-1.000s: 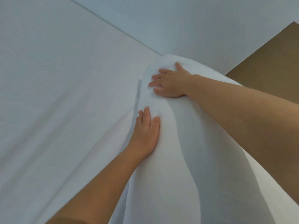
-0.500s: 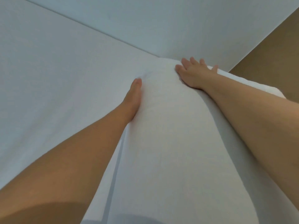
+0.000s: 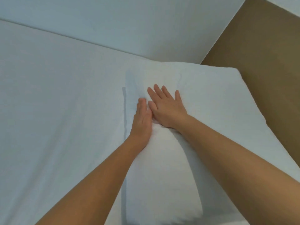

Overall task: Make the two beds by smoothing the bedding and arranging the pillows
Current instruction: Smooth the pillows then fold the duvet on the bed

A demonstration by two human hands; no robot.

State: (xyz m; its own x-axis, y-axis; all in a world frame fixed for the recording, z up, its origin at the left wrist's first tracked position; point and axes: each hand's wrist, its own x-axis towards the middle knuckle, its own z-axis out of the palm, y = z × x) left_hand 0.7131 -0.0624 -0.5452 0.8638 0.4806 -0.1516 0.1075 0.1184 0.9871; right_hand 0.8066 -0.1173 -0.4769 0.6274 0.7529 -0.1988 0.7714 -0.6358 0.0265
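Pillow (image 3: 219, 103), centre-right of frame, long axis lower centre to upper right.
Left hand (image 3: 142, 120), right hand (image 3: 167, 108): flat, fingers straight, pressing its left part, gripping nothing; bulk to the right, nearer right hand.

Dim, cool, even light; a thin shadow lines the pillow (image 3: 211, 98) edge left of the left hand (image 3: 142, 122); detail soft throughout.

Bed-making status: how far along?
Done: the sheet beside the pillow lies mostly smooth, with only faint creases. In hand: left hand and right hand press flat on the pillow, side by side. To do: the pillow is creased by the right wrist. No second bed is in view, so its state is unknown.
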